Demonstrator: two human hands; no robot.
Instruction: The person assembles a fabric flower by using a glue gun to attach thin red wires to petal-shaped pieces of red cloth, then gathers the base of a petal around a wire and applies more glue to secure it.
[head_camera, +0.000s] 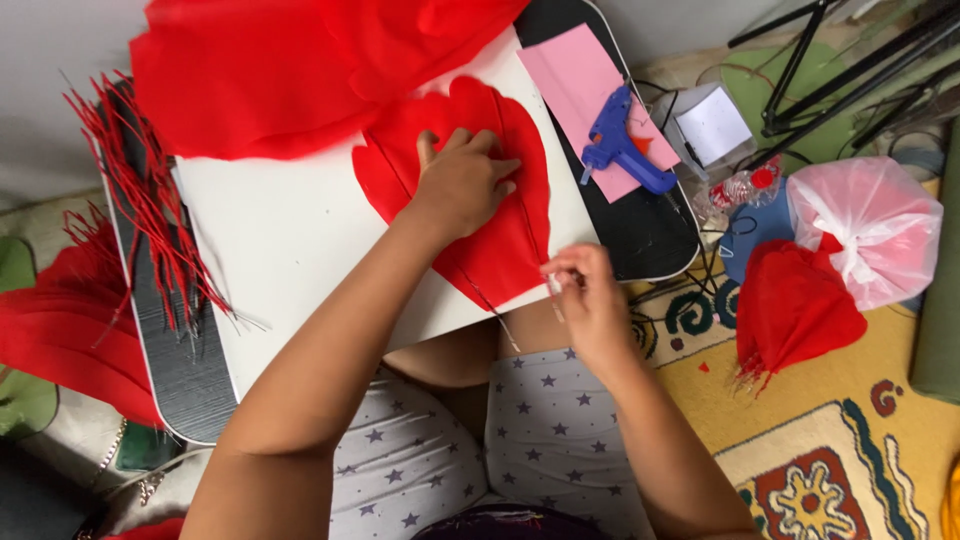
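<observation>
Right hand (590, 292): nearest to camera, at front edge of worktop (290, 235); fingertips pinched shut on the near end of a thin wire (520, 215), prob. a stem wire, too fine to be sure.
Left hand (462, 182): farther in, palm down, fingers spread flat on red petal (510, 240), pressing it to the worktop; grips nothing.
Petal pos.: lies flat on white worktop, broad end far, point toward the person; directly under left hand, just left of and beyond right hand.
Key relation: wire's long axis runs near-to-far along petal's midline; right hand has its near end, left hand sits beside the upper stretch.
Left side: bundle of red-coated wires (150, 215) on worktop edge.
Far: blue glue gun (620, 145) on pink sheet (580, 85), well apart from both hands; large red paper (290, 70) at back.
Floor, right: pink plastic bag (865, 225), more red petals (795, 305) on patterned rug (850, 440).
</observation>
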